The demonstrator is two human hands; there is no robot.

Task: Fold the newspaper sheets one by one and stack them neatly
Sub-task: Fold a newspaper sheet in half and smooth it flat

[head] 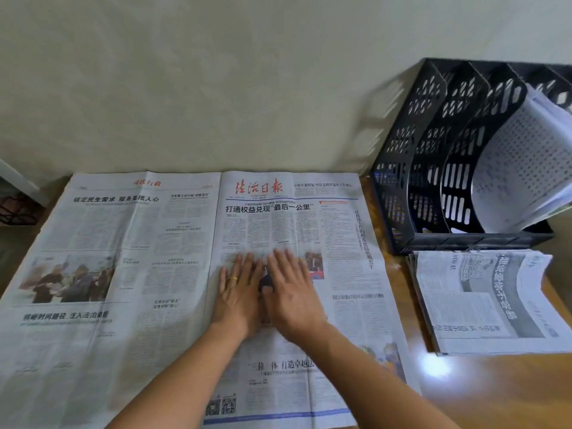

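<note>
A large newspaper sheet (130,274) lies fully unfolded on the wooden table, its centre crease running down the middle. Both hands lie flat on the right-hand page, just right of the crease. My left hand (238,292), with a gold ring, presses the paper with straight fingers. My right hand (294,292) lies beside it, fingers straight, also pressing down. A stack of folded newspapers (486,301) sits on the table to the right, apart from the open sheet.
A black plastic file rack (433,150) stands at the back right against the wall, with a curled printed sheet (520,168) in one slot. Bare wooden table (495,391) shows at the front right. A dark wire object (15,212) sits at the far left.
</note>
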